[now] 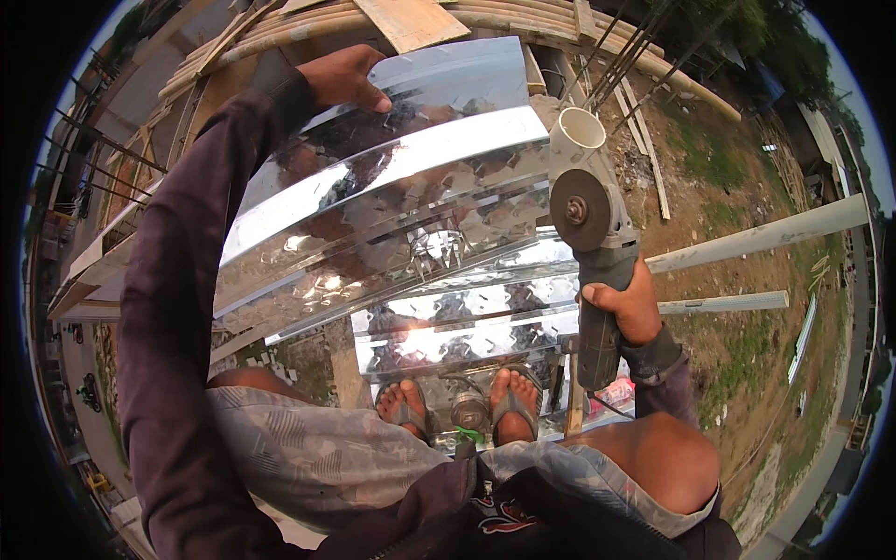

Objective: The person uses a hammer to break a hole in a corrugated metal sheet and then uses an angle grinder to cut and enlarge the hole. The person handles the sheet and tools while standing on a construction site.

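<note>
My left hand (350,79) grips the far left edge of a shiny, ribbed metal sheet (467,79), its thumb on top and the other fingers out of sight beyond the edge. The sheet tilts across the space in front of me. In my right hand (630,303) is an angle grinder (597,322), gripped round its grey body. Its dark cutting disc (579,207) faces me beside the sheet's right edge; I cannot tell if they touch. Just beyond the disc shows the round open end of a cream pipe (581,129).
More shiny sheeting (448,341) lies lower down, near my sandalled feet (513,401). Long pale pipes (765,233) stick out to the right above grassy ground. Bamboo poles (523,23), a wooden board (406,21) and steel rods (625,56) are at the far side.
</note>
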Demonstrator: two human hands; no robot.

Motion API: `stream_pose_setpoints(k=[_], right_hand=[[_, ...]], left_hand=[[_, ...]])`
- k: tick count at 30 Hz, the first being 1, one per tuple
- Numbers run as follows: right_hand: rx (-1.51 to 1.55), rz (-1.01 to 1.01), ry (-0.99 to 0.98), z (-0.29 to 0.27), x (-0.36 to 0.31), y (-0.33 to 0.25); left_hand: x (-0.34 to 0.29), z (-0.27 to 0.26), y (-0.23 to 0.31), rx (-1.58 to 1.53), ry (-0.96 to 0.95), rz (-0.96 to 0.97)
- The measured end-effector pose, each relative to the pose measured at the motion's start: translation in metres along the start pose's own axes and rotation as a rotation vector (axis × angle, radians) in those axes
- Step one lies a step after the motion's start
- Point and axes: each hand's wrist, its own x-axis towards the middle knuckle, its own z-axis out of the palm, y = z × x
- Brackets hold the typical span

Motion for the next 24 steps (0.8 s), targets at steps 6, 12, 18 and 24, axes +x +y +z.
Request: stream_pose_setpoints(k=[6, 12, 18, 24], right_hand=[[0.053, 0.049, 0.001, -0.003, -0.015, -0.006], [0.028, -0.041, 0.065, -0.006, -0.018, 0.003], [-0.089, -0.131, 0.134, -0.010, -0.004, 0.018], [-0.190, -0.166, 0.146, -0.010, 0.020, 0.031]], left_hand=[[-0.005, -0.003, 0.025, -0.013, -0.034, 0.131], [0.020, 0.040, 0.025, 0.352, 0.018, 0.044], [0.019, 0.054, 0.038, 0.416, 0.142, 0.010], [0.014, 0.056, 0.038, 0.378, 0.142, -0.052]])
